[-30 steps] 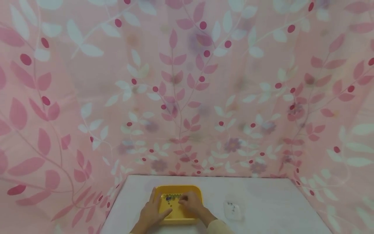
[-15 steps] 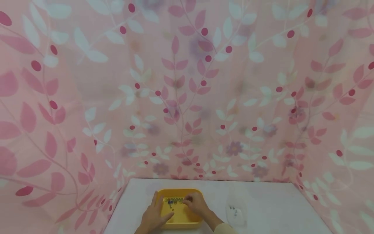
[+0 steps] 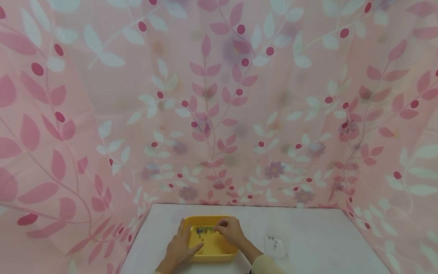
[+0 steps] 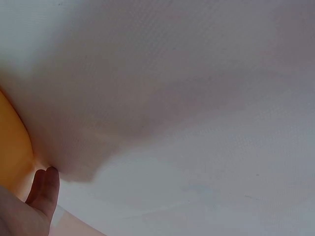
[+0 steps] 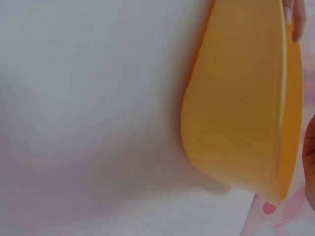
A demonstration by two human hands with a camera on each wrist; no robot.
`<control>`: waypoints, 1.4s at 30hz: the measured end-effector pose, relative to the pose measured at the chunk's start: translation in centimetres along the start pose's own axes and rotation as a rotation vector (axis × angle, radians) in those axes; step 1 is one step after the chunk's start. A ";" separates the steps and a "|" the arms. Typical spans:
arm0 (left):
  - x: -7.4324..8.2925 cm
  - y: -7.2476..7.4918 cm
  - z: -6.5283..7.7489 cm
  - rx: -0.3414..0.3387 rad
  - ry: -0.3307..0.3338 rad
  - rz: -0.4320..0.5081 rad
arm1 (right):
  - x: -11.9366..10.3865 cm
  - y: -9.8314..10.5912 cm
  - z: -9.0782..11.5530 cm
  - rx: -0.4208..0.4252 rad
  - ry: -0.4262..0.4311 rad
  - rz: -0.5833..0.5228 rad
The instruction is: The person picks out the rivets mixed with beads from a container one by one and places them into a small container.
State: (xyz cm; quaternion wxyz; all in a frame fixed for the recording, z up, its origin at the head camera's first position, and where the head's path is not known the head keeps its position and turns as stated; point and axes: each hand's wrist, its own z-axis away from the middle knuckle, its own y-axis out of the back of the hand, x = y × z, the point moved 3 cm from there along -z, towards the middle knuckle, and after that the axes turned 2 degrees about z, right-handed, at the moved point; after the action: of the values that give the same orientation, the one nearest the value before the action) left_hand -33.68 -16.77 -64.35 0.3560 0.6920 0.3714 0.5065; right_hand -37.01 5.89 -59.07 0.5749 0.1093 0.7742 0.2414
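A yellow tray (image 3: 210, 259) stands on the white table, with several small glassy beads (image 3: 205, 229) lined up along its far side. A few more beads trail toward the tray's left middle. My left hand (image 3: 179, 247) holds the tray's left side, the thumb reaching over the inside. In the left wrist view, the left fingers (image 4: 47, 189) lie straight beside the tray's outer wall (image 4: 15, 142). At the right end of the bead row, my right hand (image 3: 231, 233) has bent fingers close to the beads. Whether a bead is between its fingertips is too small to see.
A small clear plastic bag or container (image 3: 275, 245) holding several tiny beads lies on the white table (image 3: 318, 236), right of the tray. Pink leaf-patterned cloth (image 3: 212, 114) rises behind the table and along both sides.
The right hand's fingers have shifted slightly at the right end of the bead row. The left hand keeps its place on the tray. The head view has tilted a little.
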 end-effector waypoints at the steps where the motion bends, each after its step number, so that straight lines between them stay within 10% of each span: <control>1: 0.0 0.1 -0.1 0.001 0.000 0.005 | -0.1 0.2 -0.1 0.005 -0.007 -0.035; 42: -0.1 0.2 0.0 0.026 -0.013 0.007 | 2.3 7.8 1.9 0.105 -0.150 -0.075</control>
State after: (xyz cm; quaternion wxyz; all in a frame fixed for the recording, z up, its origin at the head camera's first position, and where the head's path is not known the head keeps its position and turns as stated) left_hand -33.72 -16.90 -64.23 0.3477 0.7012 0.3731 0.4982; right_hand -36.77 14.06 -57.54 0.6334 0.1281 0.7440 0.1700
